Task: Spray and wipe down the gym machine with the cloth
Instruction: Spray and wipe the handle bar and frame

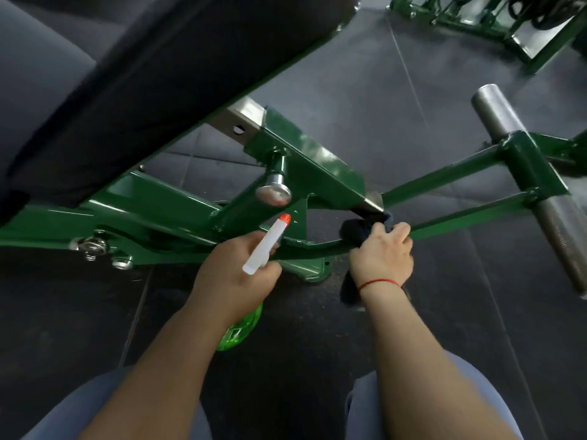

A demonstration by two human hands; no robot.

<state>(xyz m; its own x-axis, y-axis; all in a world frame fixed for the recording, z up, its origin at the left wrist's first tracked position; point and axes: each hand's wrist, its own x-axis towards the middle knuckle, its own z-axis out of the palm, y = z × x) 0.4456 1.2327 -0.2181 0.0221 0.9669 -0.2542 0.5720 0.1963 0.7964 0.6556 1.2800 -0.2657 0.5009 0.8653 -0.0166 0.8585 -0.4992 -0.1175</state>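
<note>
The gym machine's green steel frame point(305, 166) runs across the middle, under a black padded seat point(152, 77). My left hand point(235, 274) grips a spray bottle point(266, 246) with a white head and red nozzle tip; its green body point(244, 325) shows below my wrist. The nozzle points up toward the frame. My right hand point(381, 255) holds a dark cloth point(359, 225) wrapped on a low green bar point(317, 247), close under the frame's metal corner. Part of the cloth hangs below my wrist.
A chrome knob point(273, 192) sticks out of the frame just above the nozzle. A grey weight peg point(527, 182) crosses two green bars at the right. Dark rubber floor point(365, 100) lies all around. More green equipment point(508, 23) stands at the top right. My knees are at the bottom.
</note>
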